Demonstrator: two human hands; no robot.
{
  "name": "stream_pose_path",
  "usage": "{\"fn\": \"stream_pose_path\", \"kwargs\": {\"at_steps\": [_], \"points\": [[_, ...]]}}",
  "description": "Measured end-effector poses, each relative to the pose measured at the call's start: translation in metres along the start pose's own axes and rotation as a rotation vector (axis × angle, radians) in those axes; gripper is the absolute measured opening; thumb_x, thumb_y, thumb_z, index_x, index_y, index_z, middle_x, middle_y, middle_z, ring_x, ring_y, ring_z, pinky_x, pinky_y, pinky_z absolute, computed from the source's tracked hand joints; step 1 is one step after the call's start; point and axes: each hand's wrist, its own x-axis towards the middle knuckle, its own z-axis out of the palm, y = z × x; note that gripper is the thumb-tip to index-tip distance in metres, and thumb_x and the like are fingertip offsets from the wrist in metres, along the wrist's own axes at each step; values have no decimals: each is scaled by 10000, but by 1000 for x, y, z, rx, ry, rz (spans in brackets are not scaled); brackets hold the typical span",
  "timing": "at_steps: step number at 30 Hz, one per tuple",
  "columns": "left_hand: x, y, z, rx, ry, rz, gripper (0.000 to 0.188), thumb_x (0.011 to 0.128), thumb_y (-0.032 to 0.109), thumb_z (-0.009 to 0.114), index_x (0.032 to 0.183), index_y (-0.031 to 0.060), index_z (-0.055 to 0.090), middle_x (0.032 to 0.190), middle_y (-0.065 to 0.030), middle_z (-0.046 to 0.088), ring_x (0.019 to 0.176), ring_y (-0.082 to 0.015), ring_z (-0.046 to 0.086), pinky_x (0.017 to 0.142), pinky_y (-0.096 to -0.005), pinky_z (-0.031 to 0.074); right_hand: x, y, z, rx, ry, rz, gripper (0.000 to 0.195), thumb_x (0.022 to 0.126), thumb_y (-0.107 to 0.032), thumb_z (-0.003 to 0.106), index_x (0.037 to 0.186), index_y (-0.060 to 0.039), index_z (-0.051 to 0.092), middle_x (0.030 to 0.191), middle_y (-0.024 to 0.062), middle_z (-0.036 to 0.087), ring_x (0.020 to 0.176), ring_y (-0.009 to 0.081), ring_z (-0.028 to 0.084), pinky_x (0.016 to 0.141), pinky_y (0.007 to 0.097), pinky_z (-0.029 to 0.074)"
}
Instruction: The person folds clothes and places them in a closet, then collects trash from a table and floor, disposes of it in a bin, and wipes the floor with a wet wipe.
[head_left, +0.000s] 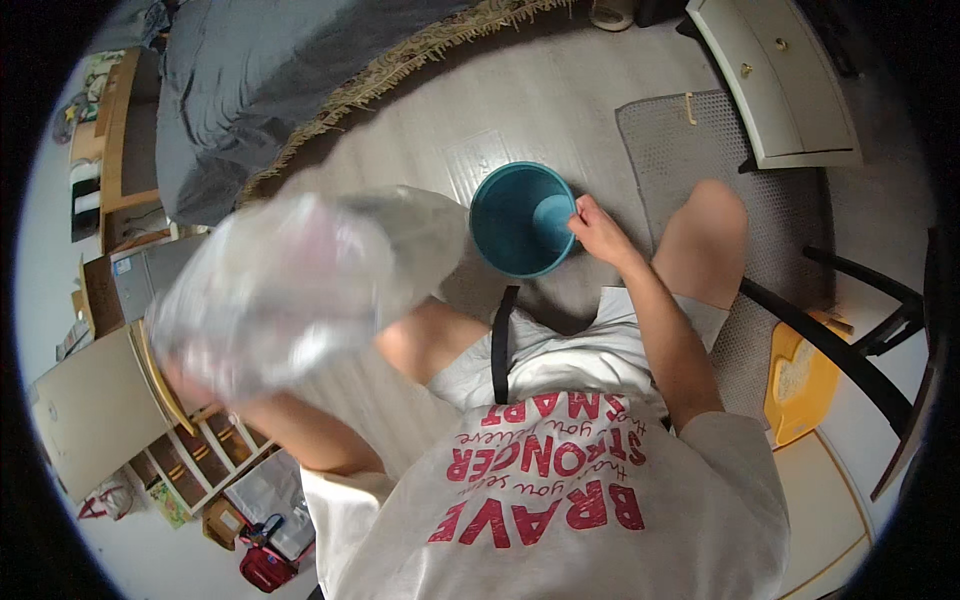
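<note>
A translucent plastic bag (300, 277), puffed out and blurred by motion, hangs from my left hand (191, 382). The bag partly hides that hand's fingers. Something pinkish shows faintly through the plastic, too blurred to name. Its wide end spreads toward a teal plastic bucket (491, 247) and comes close to the bucket's left side. My right hand (600, 231) grips the bucket's rim on the right. The bucket tilts so that I look into its mouth, and no contents show inside.
Grey wood-look flooring (420, 150) lies beneath. Ahead is a bed with a grey cover (247, 82) and fringed edge. A white drawer cabinet (780, 82) stands on a grey mat (675, 150). To the right are black chair legs (832, 345) and a yellow tray (806, 375). Shelving (202, 457) stands left.
</note>
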Motion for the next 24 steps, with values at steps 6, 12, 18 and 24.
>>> {"fn": "stream_pose_path", "kwargs": {"at_steps": [6, 12, 18, 24], "points": [[62, -109, 153, -494, -135, -895, 313, 1011, 291, 490, 1167, 36, 584, 1085, -86, 645, 971, -219, 641, 850, -380, 542, -5, 18, 0, -17, 80, -19, 276, 913, -253, 567, 941, 1, 463, 825, 164, 554, 774, 256, 560, 754, 397, 469], [34, -166, 180, -369, -190, -985, 343, 1033, 275, 405, 1136, 4, 588, 1109, -112, 654, 982, -240, 668, 780, -378, 557, -18, 2, 4, -70, 30, -43, 261, 917, -242, 556, 958, -12, 440, 860, 201, 570, 816, 325, 595, 771, 425, 470], [26, -164, 207, -399, -314, -848, 326, 998, 312, 507, 883, 33, 630, 714, -10, 620, 569, -108, 568, 456, -284, 417, -28, -29, 7, -395, 186, 53, 402, 926, -311, 604, 1151, 4, 495, 1024, 234, 627, 944, 390, 620, 861, 460, 488], [30, -180, 250, -576, -445, -872, 323, 1010, 295, 479, 813, 69, 598, 616, 16, 548, 443, -90, 481, 352, -274, 322, 20, -193, 25, -528, 370, -501, 363, 917, -235, 628, 1218, -40, 574, 1164, 172, 616, 1084, 372, 571, 939, 447, 470]]}}
